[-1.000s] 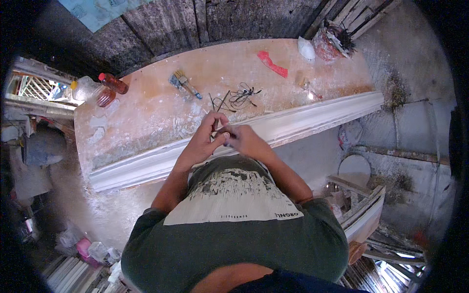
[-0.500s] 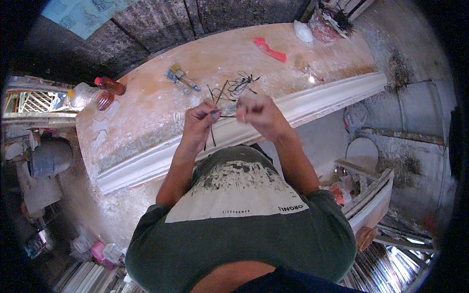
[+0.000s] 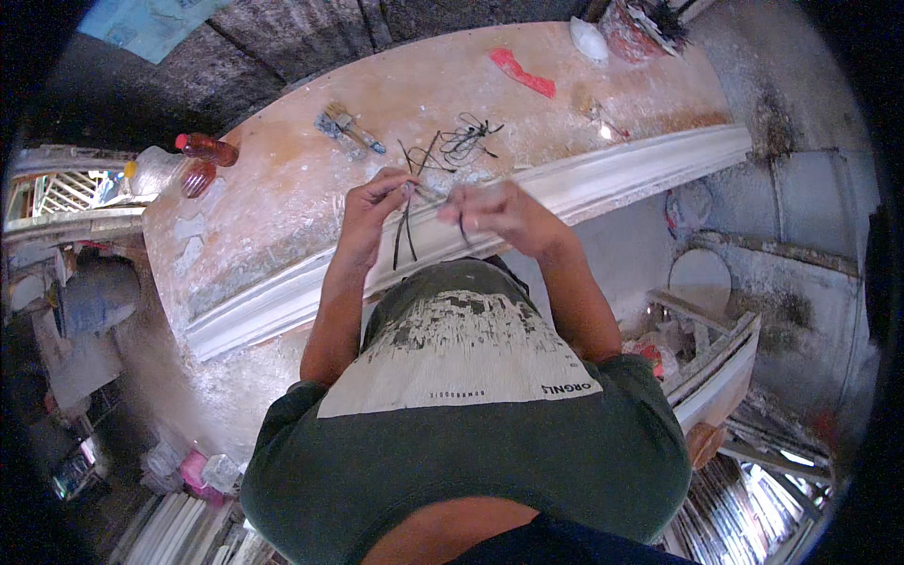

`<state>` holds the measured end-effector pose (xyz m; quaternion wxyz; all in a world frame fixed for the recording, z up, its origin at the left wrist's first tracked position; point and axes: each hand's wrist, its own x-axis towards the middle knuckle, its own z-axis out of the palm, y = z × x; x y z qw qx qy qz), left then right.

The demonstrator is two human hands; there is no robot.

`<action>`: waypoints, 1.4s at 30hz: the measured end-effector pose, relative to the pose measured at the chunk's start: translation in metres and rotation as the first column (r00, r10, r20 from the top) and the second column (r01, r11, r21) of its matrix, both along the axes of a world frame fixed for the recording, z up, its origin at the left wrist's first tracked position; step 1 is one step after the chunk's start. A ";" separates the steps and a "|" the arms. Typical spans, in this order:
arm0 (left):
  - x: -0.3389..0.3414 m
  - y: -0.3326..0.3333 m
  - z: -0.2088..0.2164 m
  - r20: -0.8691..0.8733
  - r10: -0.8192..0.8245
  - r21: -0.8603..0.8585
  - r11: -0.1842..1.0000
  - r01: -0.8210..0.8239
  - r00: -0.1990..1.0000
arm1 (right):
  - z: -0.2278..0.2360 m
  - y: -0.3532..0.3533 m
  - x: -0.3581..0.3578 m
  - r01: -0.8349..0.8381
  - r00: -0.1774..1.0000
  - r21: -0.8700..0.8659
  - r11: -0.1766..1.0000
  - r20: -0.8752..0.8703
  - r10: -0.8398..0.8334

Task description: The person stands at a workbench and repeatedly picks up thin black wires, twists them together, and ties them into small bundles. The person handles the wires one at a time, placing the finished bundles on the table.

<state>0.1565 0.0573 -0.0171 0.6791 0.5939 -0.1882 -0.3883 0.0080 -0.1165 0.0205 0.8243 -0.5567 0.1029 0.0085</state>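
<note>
This is a workshop: beyond the fingers, a tan-bristled, blue-smeared paintbrush and a white-smeared red bucket rest on a white-spattered orange-brown tabletop; beneath the fingers runs a long white moulded strip.

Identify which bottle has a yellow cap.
The pale translucent bottle, leftmost in the group; the reddish-brown bottles beside it are darker, and one has a red cap.

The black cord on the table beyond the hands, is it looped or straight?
Mostly looped: the black cord lies in loose, overlapping loops, with straighter strands.
</note>
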 end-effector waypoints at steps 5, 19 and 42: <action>-0.036 -0.020 0.005 -0.218 -0.345 -0.251 0.924 0.289 0.913 | -0.072 -0.025 0.046 0.204 0.936 -0.616 0.761 -0.105 -0.336; -0.012 -0.010 -0.014 -0.398 -0.043 -0.110 0.994 -0.001 0.916 | -0.031 -0.024 0.026 0.179 0.983 -0.252 0.951 0.002 -0.184; -0.007 -0.003 -0.030 -0.117 0.111 0.038 0.993 -0.107 0.987 | -0.066 0.008 -0.016 0.040 0.999 0.571 0.820 -0.047 -0.015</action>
